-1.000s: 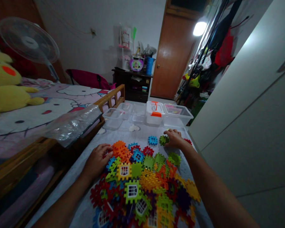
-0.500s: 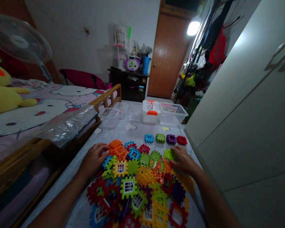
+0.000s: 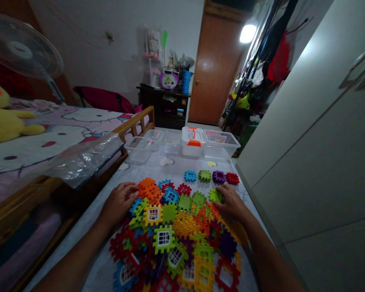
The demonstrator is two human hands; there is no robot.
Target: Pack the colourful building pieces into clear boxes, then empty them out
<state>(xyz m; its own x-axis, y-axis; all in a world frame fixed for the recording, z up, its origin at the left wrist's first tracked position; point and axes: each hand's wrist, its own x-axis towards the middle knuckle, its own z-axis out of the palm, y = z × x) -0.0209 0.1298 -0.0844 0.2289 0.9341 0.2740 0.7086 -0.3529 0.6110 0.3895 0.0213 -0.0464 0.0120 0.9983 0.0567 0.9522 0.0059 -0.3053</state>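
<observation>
A heap of colourful plastic interlocking blocks (image 3: 169, 213) with notched edges spreads over the cloth before me; several carry white window grilles. My right hand (image 3: 232, 204) is at the heap's upper right, thumb and fingers closed on a lime-green block (image 3: 214, 195). At the upper left, my left hand (image 3: 120, 201) rests beside some stacked orange blocks (image 3: 149, 190), fingertips at their edge. Its thumb and index finger are curved with a gap between them. Beyond the heap stand a blue block (image 3: 190, 176), a green block (image 3: 205, 176), a purple block (image 3: 219, 177) and a red block (image 3: 232, 178) in a row.
Clear plastic bins (image 3: 220, 148) and a lidded box with orange latches (image 3: 193, 147) stand at the far end. A wooden bed rail (image 3: 134, 123) runs along the left, with plastic wrap (image 3: 88, 156) over it. A pale cabinet (image 3: 316, 154) borders the right side.
The view has shifted very slightly. Both hands stay in nearly the same places, the right still on the lime-green block.
</observation>
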